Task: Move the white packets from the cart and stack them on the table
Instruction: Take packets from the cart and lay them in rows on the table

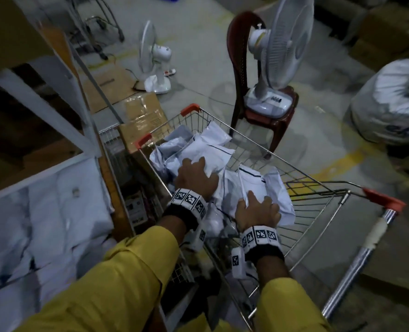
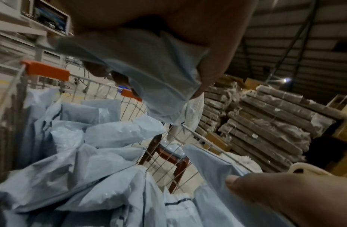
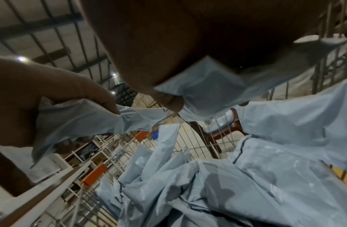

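A wire cart (image 1: 314, 208) with orange corners holds a heap of white packets (image 1: 213, 149). My left hand (image 1: 196, 178) reaches into the heap's middle and grips one white packet (image 2: 149, 69) between thumb and fingers. Closer to the cart handle, my right hand (image 1: 256, 212) grips another white packet (image 3: 203, 89); its thumb presses on the plastic. Both hands are inside the basket, side by side. More white packets (image 1: 54, 212) lie stacked on the table (image 1: 30, 182) to the left of the cart.
A brown chair (image 1: 265, 121) with a white fan (image 1: 277, 56) on it stands just beyond the cart. A second fan (image 1: 153, 58) sits on the floor. A cardboard box (image 1: 141, 118) lies between cart and shelving. A large white sack (image 1: 395, 101) is at the right.
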